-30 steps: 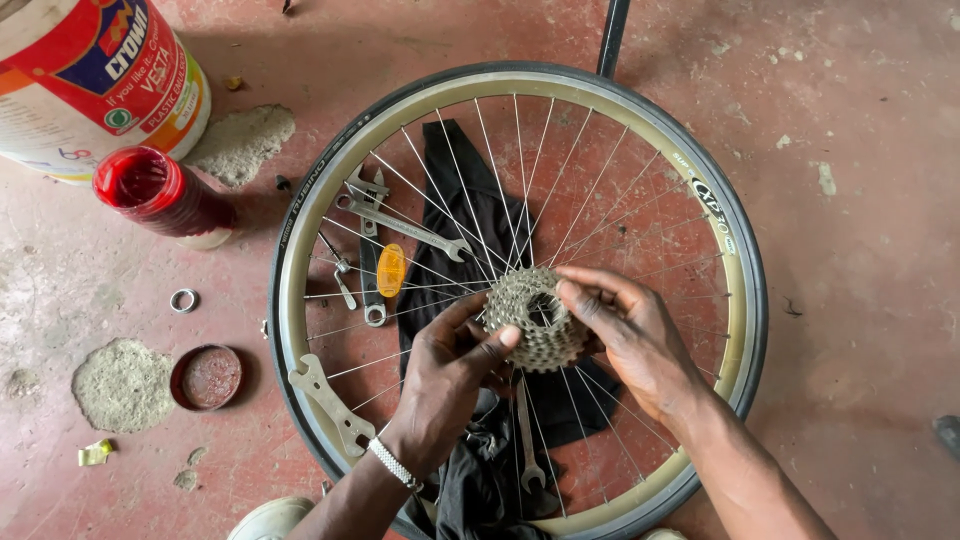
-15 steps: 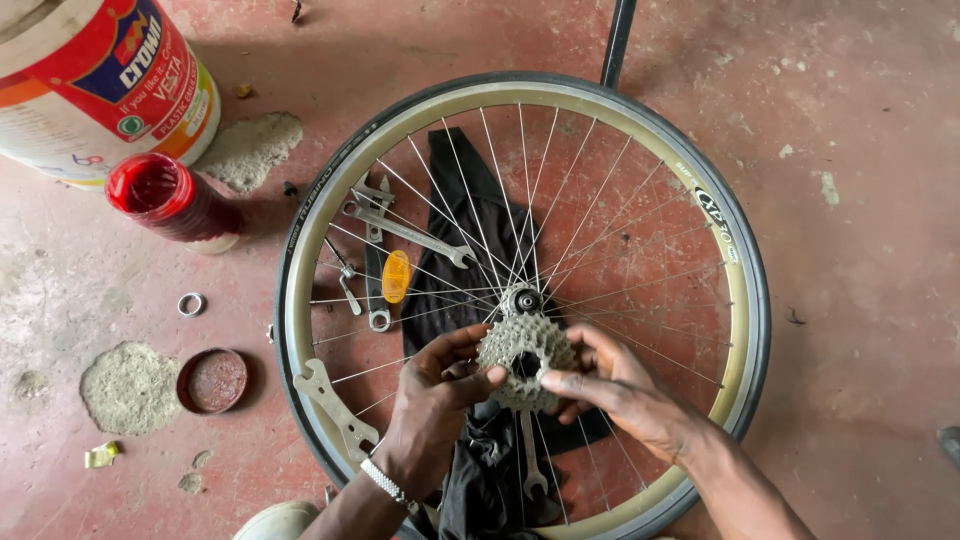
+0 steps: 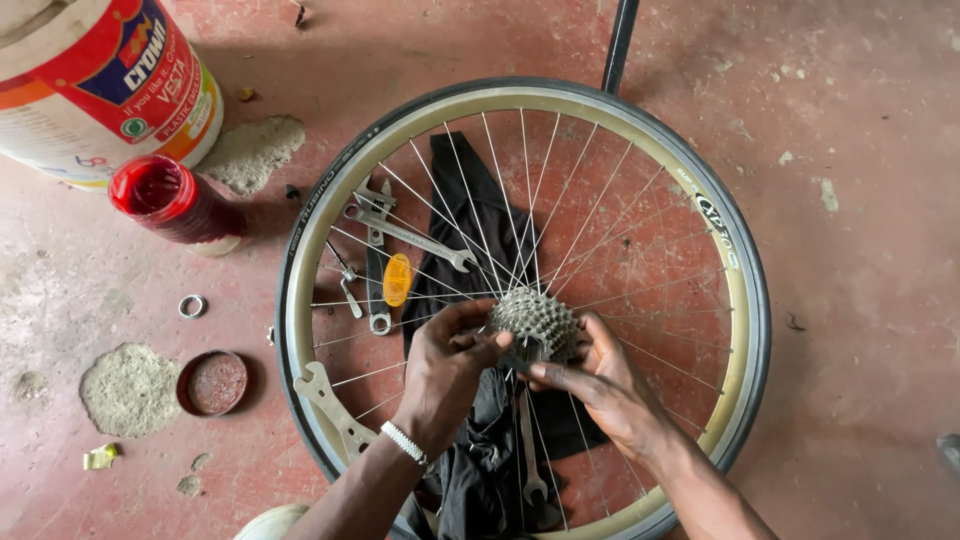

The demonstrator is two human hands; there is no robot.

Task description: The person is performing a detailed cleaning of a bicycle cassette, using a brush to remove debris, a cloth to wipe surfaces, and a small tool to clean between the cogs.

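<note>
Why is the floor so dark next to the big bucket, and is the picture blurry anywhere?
Head view: soft daylight; the bucket and red jar cast dim shadows toward the right on the floor. The wheel, cog cluster, left hand and right hand look sharp; no strong glare, only a faint shine on the spokes.

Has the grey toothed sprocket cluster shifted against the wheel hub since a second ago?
Yes. The grey toothed sprocket cluster was lifted toward the person, off the hub; now it sits back over the spoked wheel's centre, in both hands.
</note>
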